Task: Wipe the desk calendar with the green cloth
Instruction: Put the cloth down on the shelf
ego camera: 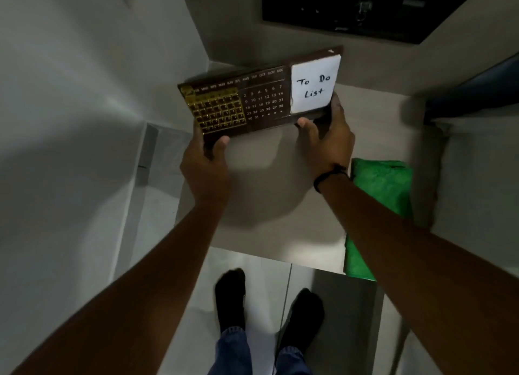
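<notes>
The desk calendar (261, 96) is a long dark brown board with a gold grid at its left end, printed dates in the middle and a white "To Do List" pad at its right end. It is held up above a grey counter, tilted with its right end farther away. My left hand (206, 163) grips its lower left corner. My right hand (328, 138) grips its lower right corner, thumb on the front edge. The green cloth (384, 189) lies flat on the counter's right side, partly hidden under my right forearm.
The grey counter (275, 194) ends at a front edge above a tiled floor, where my two feet in black socks (269, 298) stand. A dark framed panel (365, 6) sits at the back. White walls (70, 93) close in on the left.
</notes>
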